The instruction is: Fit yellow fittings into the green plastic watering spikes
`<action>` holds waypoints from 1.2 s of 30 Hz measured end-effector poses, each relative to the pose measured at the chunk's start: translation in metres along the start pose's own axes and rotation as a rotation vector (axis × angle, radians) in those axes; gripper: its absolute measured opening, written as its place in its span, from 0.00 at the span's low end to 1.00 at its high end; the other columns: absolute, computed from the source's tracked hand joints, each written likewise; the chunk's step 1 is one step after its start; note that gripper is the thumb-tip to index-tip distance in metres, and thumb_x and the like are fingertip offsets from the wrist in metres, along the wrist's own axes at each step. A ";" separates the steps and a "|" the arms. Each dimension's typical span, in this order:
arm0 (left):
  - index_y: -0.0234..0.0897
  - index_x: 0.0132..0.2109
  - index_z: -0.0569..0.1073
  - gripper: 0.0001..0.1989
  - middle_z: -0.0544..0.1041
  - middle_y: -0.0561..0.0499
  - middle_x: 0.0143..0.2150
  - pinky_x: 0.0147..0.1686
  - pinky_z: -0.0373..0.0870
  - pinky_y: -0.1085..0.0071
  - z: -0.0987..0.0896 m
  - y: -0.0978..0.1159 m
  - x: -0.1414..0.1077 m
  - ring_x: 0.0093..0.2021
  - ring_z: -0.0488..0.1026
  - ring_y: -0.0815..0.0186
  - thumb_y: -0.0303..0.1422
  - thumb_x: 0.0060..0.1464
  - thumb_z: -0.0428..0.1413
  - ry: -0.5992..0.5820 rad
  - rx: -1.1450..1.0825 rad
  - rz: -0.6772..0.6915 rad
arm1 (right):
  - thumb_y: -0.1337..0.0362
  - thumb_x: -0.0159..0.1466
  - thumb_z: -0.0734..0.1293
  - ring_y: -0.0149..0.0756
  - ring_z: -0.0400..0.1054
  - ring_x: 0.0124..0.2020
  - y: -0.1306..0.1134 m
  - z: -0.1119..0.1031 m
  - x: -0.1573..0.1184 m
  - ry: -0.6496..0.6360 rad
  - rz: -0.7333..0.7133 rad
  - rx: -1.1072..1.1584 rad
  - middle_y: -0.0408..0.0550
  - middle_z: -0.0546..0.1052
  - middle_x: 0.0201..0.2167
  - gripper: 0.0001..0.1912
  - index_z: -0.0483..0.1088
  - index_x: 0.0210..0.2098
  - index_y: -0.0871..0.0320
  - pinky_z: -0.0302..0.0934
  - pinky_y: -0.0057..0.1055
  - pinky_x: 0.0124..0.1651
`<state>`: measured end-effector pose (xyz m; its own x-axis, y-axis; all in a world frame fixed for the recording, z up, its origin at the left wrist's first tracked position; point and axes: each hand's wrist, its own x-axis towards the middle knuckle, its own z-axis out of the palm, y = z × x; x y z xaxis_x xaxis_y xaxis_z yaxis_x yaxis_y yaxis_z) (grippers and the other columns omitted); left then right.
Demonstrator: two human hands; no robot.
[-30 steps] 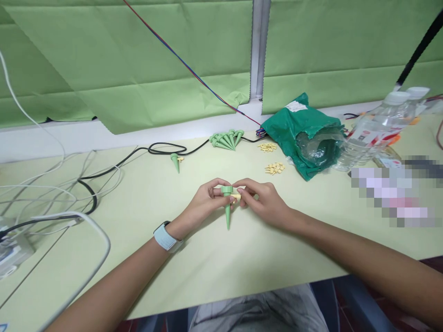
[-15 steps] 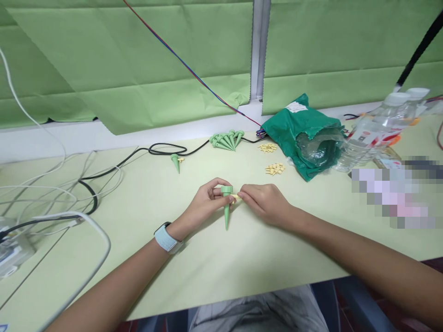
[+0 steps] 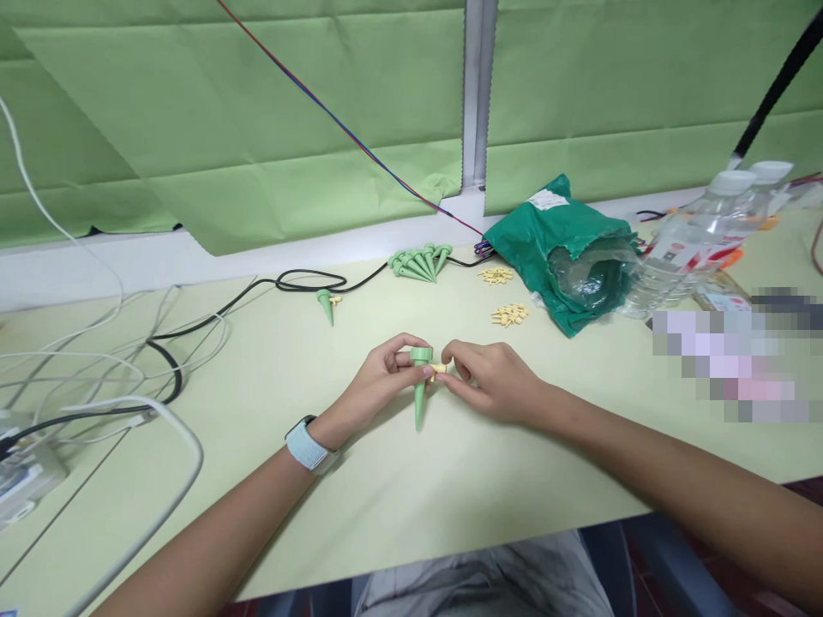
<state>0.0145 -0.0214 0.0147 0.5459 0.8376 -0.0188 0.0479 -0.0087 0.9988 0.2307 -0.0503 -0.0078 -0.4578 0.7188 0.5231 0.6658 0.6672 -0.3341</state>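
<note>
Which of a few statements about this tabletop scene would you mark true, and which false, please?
1. The left grip holds a green spike. True.
2. A light blue band is worn on the right wrist. False: the light blue band is on the left one.
3. Small yellow pieces lie in two piles, left of the dark green bag in the picture. True.
4. That bag is sealed shut. False: it is torn open, with clear plastic showing inside.
5. All the other spikes lie in one cluster. False: one lone spike lies apart from the cluster.
</note>
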 end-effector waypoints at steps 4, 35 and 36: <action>0.38 0.48 0.71 0.13 0.77 0.52 0.33 0.43 0.70 0.66 0.001 0.000 0.000 0.37 0.76 0.64 0.36 0.58 0.63 -0.008 -0.016 0.017 | 0.59 0.75 0.56 0.31 0.66 0.28 0.001 0.001 0.000 0.003 -0.062 -0.039 0.47 0.76 0.32 0.15 0.68 0.37 0.58 0.48 0.30 0.30; 0.39 0.53 0.71 0.22 0.80 0.47 0.41 0.48 0.73 0.62 0.007 -0.001 -0.001 0.42 0.78 0.62 0.34 0.53 0.66 0.051 -0.095 -0.005 | 0.61 0.72 0.63 0.29 0.67 0.26 0.001 0.004 0.001 0.160 0.012 0.160 0.46 0.79 0.34 0.07 0.70 0.41 0.57 0.56 0.28 0.30; 0.39 0.53 0.72 0.22 0.80 0.47 0.41 0.48 0.73 0.62 0.007 -0.001 -0.001 0.42 0.78 0.62 0.34 0.52 0.67 0.051 -0.096 -0.005 | 0.61 0.72 0.63 0.29 0.66 0.26 0.000 0.004 0.002 0.152 0.027 0.166 0.46 0.79 0.33 0.08 0.71 0.41 0.57 0.56 0.28 0.30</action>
<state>0.0194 -0.0260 0.0132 0.5021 0.8645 -0.0240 -0.0312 0.0458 0.9985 0.2279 -0.0481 -0.0101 -0.3387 0.7073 0.6205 0.5645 0.6804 -0.4674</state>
